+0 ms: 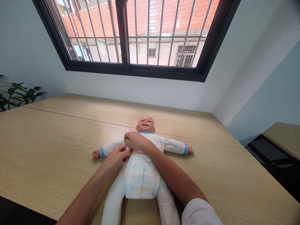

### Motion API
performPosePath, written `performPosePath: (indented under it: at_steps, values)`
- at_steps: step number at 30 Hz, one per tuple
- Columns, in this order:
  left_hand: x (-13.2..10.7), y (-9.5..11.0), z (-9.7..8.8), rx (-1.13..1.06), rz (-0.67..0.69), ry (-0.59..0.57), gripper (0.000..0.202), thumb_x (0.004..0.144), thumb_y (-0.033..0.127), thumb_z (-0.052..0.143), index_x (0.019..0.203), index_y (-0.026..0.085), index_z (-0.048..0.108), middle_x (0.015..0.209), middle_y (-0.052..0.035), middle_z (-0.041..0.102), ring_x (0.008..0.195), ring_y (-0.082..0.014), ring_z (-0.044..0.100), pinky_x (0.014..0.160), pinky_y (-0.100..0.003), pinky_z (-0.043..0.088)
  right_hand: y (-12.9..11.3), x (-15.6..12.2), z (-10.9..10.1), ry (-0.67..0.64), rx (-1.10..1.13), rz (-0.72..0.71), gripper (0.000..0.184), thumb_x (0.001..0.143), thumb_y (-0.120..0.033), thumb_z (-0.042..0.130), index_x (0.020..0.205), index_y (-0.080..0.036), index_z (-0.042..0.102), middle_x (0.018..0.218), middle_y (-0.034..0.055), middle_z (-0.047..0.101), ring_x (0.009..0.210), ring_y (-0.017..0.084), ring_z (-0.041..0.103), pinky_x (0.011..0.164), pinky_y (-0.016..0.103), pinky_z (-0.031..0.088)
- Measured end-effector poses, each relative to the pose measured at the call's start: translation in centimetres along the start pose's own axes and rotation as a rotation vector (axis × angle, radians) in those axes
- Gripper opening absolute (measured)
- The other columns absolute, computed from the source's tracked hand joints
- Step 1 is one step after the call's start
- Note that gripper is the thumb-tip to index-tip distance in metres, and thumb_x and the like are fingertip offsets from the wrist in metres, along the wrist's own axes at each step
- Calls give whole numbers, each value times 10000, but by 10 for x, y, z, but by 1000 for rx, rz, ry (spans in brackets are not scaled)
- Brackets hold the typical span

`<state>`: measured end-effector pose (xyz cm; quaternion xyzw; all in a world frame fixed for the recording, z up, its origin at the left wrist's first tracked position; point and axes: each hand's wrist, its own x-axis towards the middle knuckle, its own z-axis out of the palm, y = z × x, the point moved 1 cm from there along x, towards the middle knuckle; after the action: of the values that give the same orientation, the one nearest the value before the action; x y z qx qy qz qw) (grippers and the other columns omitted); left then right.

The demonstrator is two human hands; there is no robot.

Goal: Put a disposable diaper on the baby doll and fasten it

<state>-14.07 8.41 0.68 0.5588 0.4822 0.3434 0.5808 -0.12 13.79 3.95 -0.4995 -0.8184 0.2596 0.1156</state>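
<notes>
Covering the doll's front already, the diaper has the left hand pinching its eleven-o'clock corner; the right hand curls its fingers there, grip unclear, fastening unconfirmed.

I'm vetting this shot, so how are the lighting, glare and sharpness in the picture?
Head view: the window is bright, its sides slant outward; a pale sheen lies on the table beside the doll; the left hand and right hand look fairly sharp.
</notes>
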Motion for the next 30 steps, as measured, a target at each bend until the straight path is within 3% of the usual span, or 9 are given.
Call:
performPosePath:
  at_steps: [4,7,10,13,18,23,27,30]
  values:
    - [-18,-3,18,183,118,86,258,816,436,659,815,187,590,733,5,553,699,-191,517,669,-312,405,9,9,8,45,40,-31,177,860,-146,525,884,-158,700,931,59,764,737,147,597,589,239,361]
    - [-41,-12,37,584,350,248,316,921,391,566,1094,145,661,1047,-111,649,1012,-309,603,916,-458,492,15,15,15,70,47,-52,152,860,-169,570,892,-158,718,921,61,771,785,161,620,621,241,373]
    - [-54,-26,55,876,520,325,543,1008,352,440,1447,41,519,1413,-244,562,1329,-383,526,1095,-584,474,15,17,18,76,30,-70,154,875,-175,586,906,-156,735,906,59,774,778,158,621,638,242,373]
    - [-55,-38,63,1034,593,339,586,1043,303,361,1523,-29,417,1533,-307,476,1456,-384,470,1152,-569,485,12,15,18,81,6,-73,169,876,-158,582,925,-153,744,908,57,774,751,147,612,630,240,360]
    - [-50,-52,57,1157,646,379,566,1044,283,386,1537,7,415,1567,-308,482,1456,-362,523,1117,-489,558,6,12,18,102,-31,-63,187,854,-153,581,924,-158,754,875,53,766,734,148,603,615,240,344]
    - [-41,-68,46,1314,864,464,545,1026,297,435,1472,-8,506,1459,-309,609,1348,-345,639,1024,-419,628,2,7,19,118,-29,-67,171,821,-127,586,875,-155,746,839,47,755,699,140,587,600,240,340]
    - [-36,-70,37,1416,955,423,531,999,284,504,1445,8,590,1439,-239,646,1276,-356,687,989,-401,649,3,11,21,139,143,-94,140,810,-108,593,840,-156,720,798,21,735,674,126,594,585,225,361]
    - [-37,-71,35,1432,938,389,520,982,306,556,1414,32,647,1435,-201,654,1263,-363,693,998,-400,645,-14,2,14,171,372,-141,131,820,-87,595,828,-155,707,808,20,733,728,135,643,624,218,432]
